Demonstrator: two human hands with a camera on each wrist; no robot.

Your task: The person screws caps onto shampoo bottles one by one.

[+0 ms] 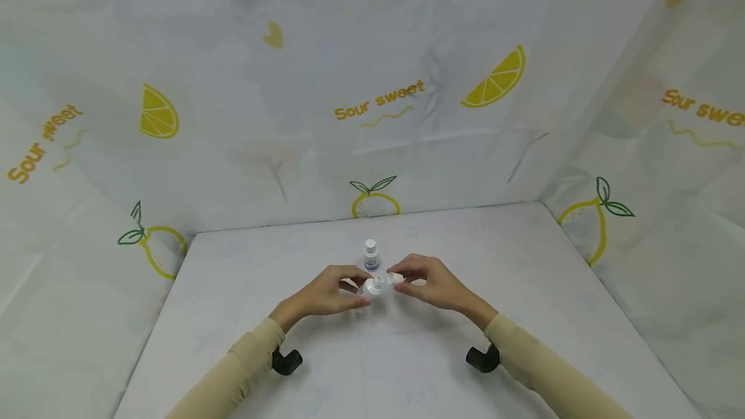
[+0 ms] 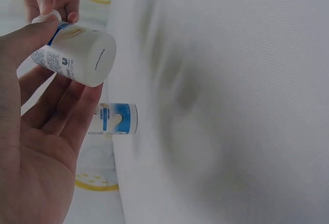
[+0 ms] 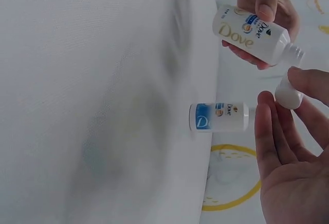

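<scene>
- Left hand: fingers and thumb curled round the open bottle, thumb on its near side.
- Open bottle: white, gold "Dove" lettering, threaded neck bare; held above the table, left of the cap, tilted with its neck towards the right.
- Right hand: thumb and fingers pinching the cap.
- Cap: white; just beside the neck, to its right, off the bottle.
- Capped bottle: white with blue band, "Dove" lettering; upright on the table, on the far side of both hands.
- Table: white covering; shadows beneath the hands.
- Backdrop: pale sheet at far, left and right; lemon prints, "Sour sweet" wording.
- Sleeves: beige, one on each forearm.
</scene>
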